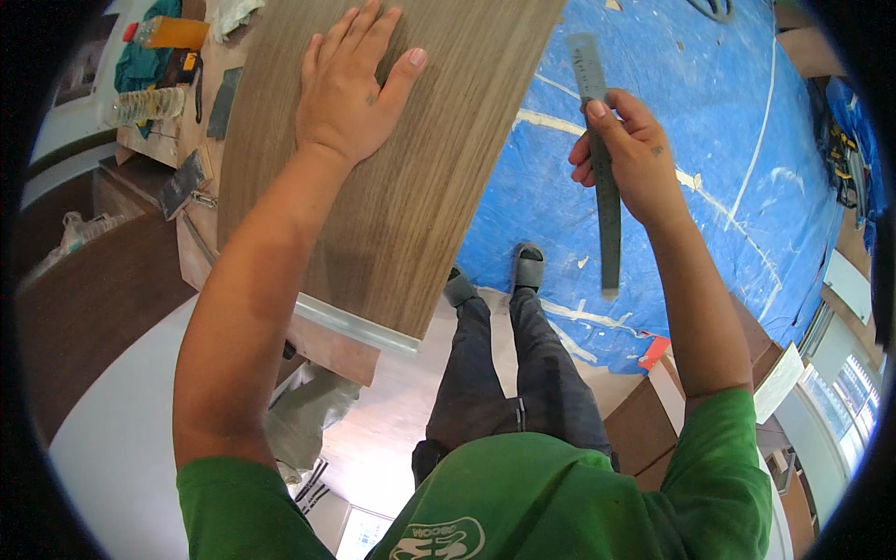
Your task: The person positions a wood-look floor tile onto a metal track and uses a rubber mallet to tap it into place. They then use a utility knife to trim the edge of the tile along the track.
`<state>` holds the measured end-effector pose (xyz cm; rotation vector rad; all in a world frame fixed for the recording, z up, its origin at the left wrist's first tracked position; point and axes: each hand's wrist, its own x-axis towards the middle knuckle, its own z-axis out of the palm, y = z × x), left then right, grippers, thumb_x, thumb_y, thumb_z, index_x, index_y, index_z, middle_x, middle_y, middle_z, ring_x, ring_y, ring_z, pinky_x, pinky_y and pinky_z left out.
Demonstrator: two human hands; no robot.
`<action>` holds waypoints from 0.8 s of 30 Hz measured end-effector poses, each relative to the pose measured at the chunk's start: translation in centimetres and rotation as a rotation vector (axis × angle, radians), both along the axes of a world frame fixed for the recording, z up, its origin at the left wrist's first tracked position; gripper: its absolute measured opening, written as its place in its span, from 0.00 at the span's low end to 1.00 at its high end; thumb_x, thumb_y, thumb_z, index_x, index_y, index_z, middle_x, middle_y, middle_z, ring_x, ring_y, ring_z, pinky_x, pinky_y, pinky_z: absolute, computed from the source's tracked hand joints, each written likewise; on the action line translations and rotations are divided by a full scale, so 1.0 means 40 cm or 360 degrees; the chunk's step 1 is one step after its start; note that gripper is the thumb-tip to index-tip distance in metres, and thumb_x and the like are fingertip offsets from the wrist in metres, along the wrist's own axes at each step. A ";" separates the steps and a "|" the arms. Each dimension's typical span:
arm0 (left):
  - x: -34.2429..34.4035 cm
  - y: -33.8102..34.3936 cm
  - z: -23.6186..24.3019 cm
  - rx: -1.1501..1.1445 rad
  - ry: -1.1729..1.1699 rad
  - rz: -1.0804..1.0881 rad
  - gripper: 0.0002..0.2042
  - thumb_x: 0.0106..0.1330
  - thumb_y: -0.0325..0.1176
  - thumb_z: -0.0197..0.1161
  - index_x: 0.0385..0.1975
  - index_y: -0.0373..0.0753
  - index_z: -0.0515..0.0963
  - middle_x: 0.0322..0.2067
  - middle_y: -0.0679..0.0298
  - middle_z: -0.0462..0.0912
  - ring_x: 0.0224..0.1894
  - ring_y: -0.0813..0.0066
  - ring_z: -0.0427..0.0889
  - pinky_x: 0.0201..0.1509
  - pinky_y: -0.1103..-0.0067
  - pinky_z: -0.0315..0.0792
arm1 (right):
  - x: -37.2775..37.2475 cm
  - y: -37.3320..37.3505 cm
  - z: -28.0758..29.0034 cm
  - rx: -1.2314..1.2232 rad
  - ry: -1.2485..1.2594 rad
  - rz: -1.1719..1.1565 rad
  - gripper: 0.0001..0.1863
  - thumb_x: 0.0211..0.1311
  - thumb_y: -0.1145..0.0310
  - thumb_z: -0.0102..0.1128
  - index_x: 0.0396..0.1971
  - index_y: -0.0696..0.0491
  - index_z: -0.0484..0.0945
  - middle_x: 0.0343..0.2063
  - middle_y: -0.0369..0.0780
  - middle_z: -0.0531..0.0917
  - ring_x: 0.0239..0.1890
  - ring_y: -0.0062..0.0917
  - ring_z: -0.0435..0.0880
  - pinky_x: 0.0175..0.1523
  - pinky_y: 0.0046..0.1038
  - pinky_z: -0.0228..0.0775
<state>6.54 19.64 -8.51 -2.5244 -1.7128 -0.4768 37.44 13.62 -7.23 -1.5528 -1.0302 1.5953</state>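
My left hand [350, 98] lies flat with its fingers spread on a long wood-grain board [429, 140]. A pale strip [359, 325] runs along the board's near end. To the right of the board, my right hand [630, 154] grips a metal ruler [608, 229] between thumb and fingers. The ruler stands nearly in line with my view, one end pointing away and the other toward my feet. It is held apart from the board, over the blue floor sheet.
A blue sheet [719, 140] with pale tape strips covers the floor at right. Left of the board, a workbench holds a bottle of orange liquid [177, 34], a clear plastic bottle [149, 105] and dark flat pieces [183, 184]. My sandalled feet [528, 265] stand near the board's corner.
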 end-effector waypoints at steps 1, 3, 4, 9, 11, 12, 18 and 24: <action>0.003 0.001 0.004 -0.0007 0.0004 0.0011 0.30 0.77 0.57 0.48 0.72 0.46 0.68 0.74 0.59 0.64 0.78 0.61 0.57 0.81 0.60 0.43 | -0.001 0.001 -0.016 0.0039 -0.0056 0.0018 0.16 0.78 0.55 0.53 0.43 0.55 0.78 0.22 0.35 0.80 0.19 0.18 0.77 0.26 0.23 0.70; 0.007 0.003 0.003 -0.0023 0.0010 0.0022 0.30 0.77 0.57 0.49 0.72 0.45 0.68 0.74 0.58 0.64 0.78 0.60 0.57 0.81 0.60 0.43 | 0.003 0.010 -0.057 0.0147 -0.0160 0.0064 0.16 0.79 0.56 0.53 0.43 0.55 0.79 0.21 0.35 0.80 0.20 0.17 0.77 0.26 0.23 0.69; 0.006 0.004 0.003 -0.0034 -0.0011 0.0029 0.30 0.76 0.57 0.48 0.71 0.45 0.68 0.74 0.59 0.64 0.78 0.61 0.56 0.81 0.60 0.42 | 0.005 0.021 -0.087 0.0220 -0.0198 0.0095 0.16 0.79 0.56 0.52 0.44 0.55 0.79 0.21 0.35 0.79 0.21 0.17 0.77 0.27 0.23 0.68; 0.004 0.001 0.005 -0.0133 -0.0070 0.0042 0.32 0.76 0.60 0.47 0.71 0.45 0.68 0.74 0.60 0.63 0.78 0.62 0.55 0.82 0.60 0.40 | 0.002 0.147 -0.115 0.0469 -0.0455 0.0061 0.15 0.75 0.57 0.54 0.44 0.54 0.79 0.24 0.40 0.81 0.28 0.27 0.84 0.34 0.33 0.75; 0.008 0.006 0.007 -0.0147 -0.0081 0.0024 0.33 0.76 0.60 0.47 0.71 0.44 0.68 0.74 0.59 0.63 0.78 0.61 0.55 0.82 0.60 0.40 | 0.017 0.248 -0.152 0.0875 -0.0664 -0.0063 0.16 0.75 0.58 0.54 0.40 0.58 0.79 0.26 0.49 0.82 0.30 0.41 0.85 0.35 0.40 0.75; 0.016 0.011 0.005 -0.0156 -0.0095 0.0010 0.33 0.76 0.60 0.47 0.71 0.44 0.68 0.74 0.59 0.63 0.78 0.61 0.55 0.82 0.60 0.40 | 0.040 0.304 -0.191 0.1235 -0.0880 -0.0132 0.20 0.75 0.57 0.54 0.36 0.62 0.78 0.26 0.55 0.83 0.30 0.50 0.84 0.37 0.45 0.74; 0.026 0.017 0.010 -0.0208 -0.0115 -0.0006 0.33 0.76 0.60 0.48 0.72 0.43 0.67 0.75 0.58 0.63 0.78 0.60 0.55 0.82 0.59 0.39 | 0.106 0.475 -0.153 0.1218 -0.1350 0.0024 0.14 0.72 0.62 0.51 0.40 0.57 0.80 0.36 0.57 0.84 0.43 0.57 0.83 0.47 0.50 0.74; 0.018 0.003 0.019 -0.0223 -0.0060 0.0044 0.33 0.76 0.59 0.48 0.72 0.42 0.67 0.75 0.58 0.62 0.78 0.60 0.54 0.82 0.59 0.39 | 0.066 0.390 -0.154 0.1240 -0.1255 0.0174 0.12 0.68 0.66 0.54 0.40 0.58 0.81 0.36 0.56 0.85 0.42 0.56 0.83 0.46 0.49 0.74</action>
